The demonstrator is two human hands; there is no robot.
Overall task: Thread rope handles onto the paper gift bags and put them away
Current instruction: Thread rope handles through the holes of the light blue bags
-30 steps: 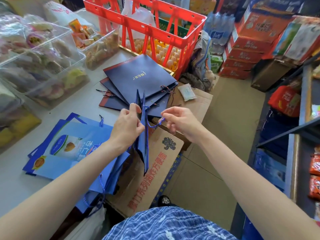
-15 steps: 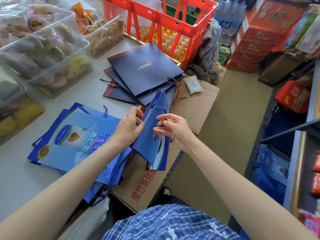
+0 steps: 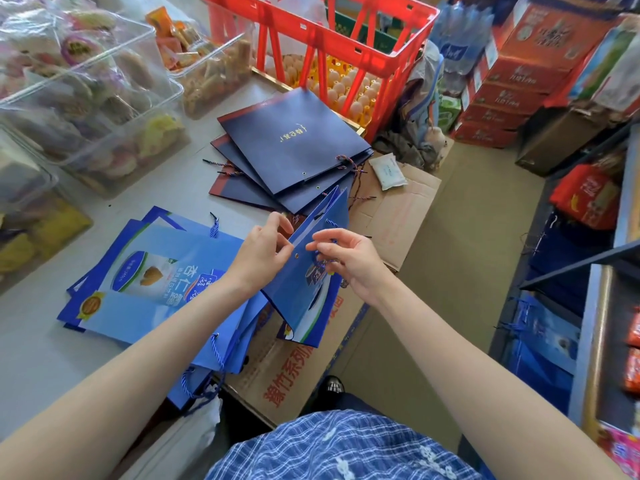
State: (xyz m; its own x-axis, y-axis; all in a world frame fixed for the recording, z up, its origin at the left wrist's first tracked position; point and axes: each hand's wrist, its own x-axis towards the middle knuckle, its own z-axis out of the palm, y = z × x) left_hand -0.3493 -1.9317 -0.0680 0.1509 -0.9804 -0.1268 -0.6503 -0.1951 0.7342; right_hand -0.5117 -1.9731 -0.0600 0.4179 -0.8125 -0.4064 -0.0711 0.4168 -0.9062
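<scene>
**Rope end at the eyelet, bag held off the counter**

We see the blue gift bag (image 3: 304,271) held in the air over the counter edge, just above a flattened cardboard box (image 3: 298,372). The left hand (image 3: 263,254) pinches the bag's top rim beside a metal eyelet (image 3: 297,257), thumb and fingers closed on the paper. The right hand (image 3: 346,258) sits just right of that eyelet with fingertips drawn together on what looks like the thin blue rope (image 3: 330,223); the cord is too fine here for us to be sure how much of it is held.

Finished blue bags (image 3: 149,282) lie stacked flat on the counter (image 3: 34,358) to the left, and navy bags (image 3: 294,150) are fanned beyond them.

We judge the threading to be midway. The likely failures: the rope end may fray or bend against the eyelet if pushed at an angle, the rim may crease under the left hand's pinch, or the end already threaded may pull back out if it is not knotted.
</scene>
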